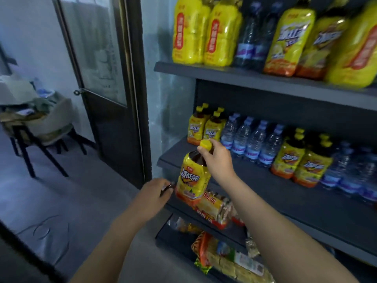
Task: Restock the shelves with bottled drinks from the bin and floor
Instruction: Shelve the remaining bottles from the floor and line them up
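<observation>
While the right hand [219, 160] is gripping the iced tea bottle [192, 176] by its neck, clear of the middle shelf [285, 193] edge, the left hand [155, 193] is hovering half-curled at its base, likely steadying; whether it touches is unclear.

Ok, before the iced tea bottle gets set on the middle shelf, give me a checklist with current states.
1. Right hand grips the iced tea bottle at the neck: ok.
2. Cap on: ok.
3. Free spot at the middle shelf front left: ok.
4. Bottle upright: not ok, slightly tilted.
5. Left hand supporting the bottle's base: not ok, beside it, contact unclear.
6. Left hand empty: cannot tell, something small and dark at the fingertips.
</observation>
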`<state>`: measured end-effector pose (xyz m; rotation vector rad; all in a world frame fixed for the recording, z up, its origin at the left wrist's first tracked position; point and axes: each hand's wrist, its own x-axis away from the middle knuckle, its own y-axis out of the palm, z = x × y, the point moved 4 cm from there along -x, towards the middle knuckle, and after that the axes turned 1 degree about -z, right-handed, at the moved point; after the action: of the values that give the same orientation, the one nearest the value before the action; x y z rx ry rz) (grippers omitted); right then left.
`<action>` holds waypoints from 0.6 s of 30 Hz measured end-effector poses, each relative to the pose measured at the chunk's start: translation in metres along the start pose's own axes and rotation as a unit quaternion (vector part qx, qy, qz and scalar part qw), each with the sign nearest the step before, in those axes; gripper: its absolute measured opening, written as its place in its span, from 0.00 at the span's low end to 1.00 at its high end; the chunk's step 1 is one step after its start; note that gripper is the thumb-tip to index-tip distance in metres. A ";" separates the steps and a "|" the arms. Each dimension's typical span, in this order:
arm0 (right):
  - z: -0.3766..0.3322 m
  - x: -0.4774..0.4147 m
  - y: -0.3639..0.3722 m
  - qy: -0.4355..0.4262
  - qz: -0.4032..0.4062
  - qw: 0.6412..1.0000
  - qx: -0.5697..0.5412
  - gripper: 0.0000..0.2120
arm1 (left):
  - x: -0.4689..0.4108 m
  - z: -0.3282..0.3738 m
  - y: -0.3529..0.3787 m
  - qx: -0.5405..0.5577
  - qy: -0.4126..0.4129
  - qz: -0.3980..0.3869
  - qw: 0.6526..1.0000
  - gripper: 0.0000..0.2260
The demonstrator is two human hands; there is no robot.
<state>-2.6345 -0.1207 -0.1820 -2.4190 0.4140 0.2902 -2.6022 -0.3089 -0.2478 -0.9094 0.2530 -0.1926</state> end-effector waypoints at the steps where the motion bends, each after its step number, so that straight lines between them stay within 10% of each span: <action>1: 0.002 0.000 -0.009 0.006 0.006 1.000 0.004 0.22 | -0.004 0.007 0.002 0.000 0.009 -0.001 1.000 0.12; 18: 0.076 -0.027 -0.140 0.046 0.053 0.996 0.060 0.22 | -0.092 0.129 0.082 -0.012 0.093 -0.082 0.992 0.15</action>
<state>-2.6162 0.0368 -0.1504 -2.3019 0.5858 0.1944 -2.6468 -0.1379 -0.2247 -0.9375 0.3534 -0.4291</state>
